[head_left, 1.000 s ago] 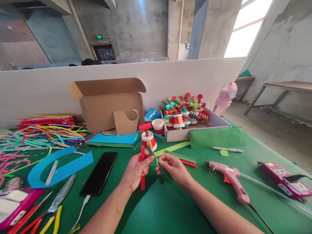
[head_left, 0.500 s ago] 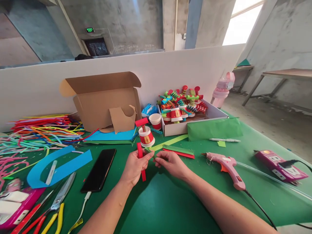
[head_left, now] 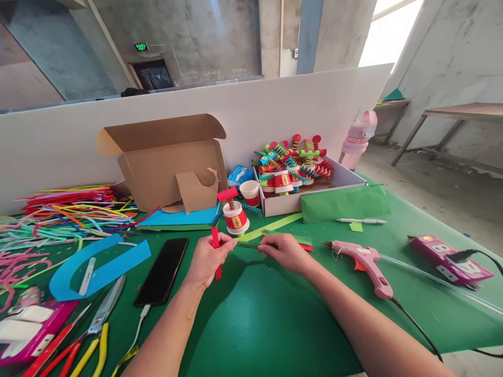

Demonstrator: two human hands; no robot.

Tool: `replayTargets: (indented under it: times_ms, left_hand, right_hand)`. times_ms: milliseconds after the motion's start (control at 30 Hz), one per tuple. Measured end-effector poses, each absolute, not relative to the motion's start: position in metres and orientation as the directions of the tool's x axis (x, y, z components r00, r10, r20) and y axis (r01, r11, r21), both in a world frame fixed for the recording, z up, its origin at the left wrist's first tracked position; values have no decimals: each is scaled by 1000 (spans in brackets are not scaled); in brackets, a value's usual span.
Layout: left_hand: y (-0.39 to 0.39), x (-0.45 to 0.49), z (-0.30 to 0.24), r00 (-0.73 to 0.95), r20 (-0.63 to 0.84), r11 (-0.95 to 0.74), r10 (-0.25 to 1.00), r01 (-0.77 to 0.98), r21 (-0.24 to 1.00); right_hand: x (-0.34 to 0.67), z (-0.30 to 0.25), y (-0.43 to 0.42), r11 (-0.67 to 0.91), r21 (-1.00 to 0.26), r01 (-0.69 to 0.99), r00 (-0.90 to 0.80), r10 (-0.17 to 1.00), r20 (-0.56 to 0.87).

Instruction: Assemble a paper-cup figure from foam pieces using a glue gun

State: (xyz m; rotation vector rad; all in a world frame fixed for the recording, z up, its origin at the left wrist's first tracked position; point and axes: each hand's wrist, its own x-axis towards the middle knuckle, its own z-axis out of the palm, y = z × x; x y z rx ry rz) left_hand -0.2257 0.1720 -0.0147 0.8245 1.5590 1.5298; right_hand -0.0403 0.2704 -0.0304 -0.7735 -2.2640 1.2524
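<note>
My left hand point(head_left: 210, 255) is closed on a red paper strip point(head_left: 215, 237) that sticks out above and below the fist. Between its thumb and finger it also pinches one end of a narrow green paper strip point(head_left: 248, 244). My right hand point(head_left: 285, 253) pinches the other end, so the strip spans the gap between both hands. Just beyond stands an upside-down red and white paper cup point(head_left: 236, 219) with a red paper piece on a spring on top and coiled blue arms. More green and red strips point(head_left: 306, 241) lie behind my right hand.
A tray of finished cup figures point(head_left: 281, 204) and a cardboard box point(head_left: 168, 173) stand at the back. On the right lies a pink glue gun point(head_left: 363, 262). To the left are a phone point(head_left: 162, 272), scissors point(head_left: 104, 309), a blue paper strip point(head_left: 121, 262) and pipe cleaners point(head_left: 70, 209).
My hands have moved apart, the left one leftward and the right one rightward. More of the green strip now shows, stretched between them. The red strip shifted left with my left hand.
</note>
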Motion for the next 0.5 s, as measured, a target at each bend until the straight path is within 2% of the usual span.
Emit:
replayTargets:
  times_ms: [67,133,200,267,333,400,500]
  left_hand:
    - [171,-231,-12,-516,-62,27,854,-75,997]
    - [171,-234,-9,-580,-24,-49,814,-110,993]
    - [172,-234,-9,-633,-4,-130,774,-165,978]
    - [173,-228,-10,-650,-6,-186,760,-226,956]
    - [174,-217,-14,-626,-29,-189,780,-279,941]
    - [174,-204,-19,-576,-75,-141,814,-321,937]
    - [173,-187,-22,-513,-143,-50,846,-345,937]
  right_hand:
    - [-33,-28,282,459,-850,258,-717,680,150]
    - [-27,-27,290,425,-878,219,-597,771,225]
    - [-27,-28,292,340,-934,113,-370,887,278]
    - [-34,-30,284,233,-971,-60,-238,941,241]
    - [-49,-34,269,91,-976,-196,-418,893,167]
    - [-65,-39,252,-39,-968,-247,-575,810,114]
    - [-82,-45,235,-81,-953,-290,-583,805,109]
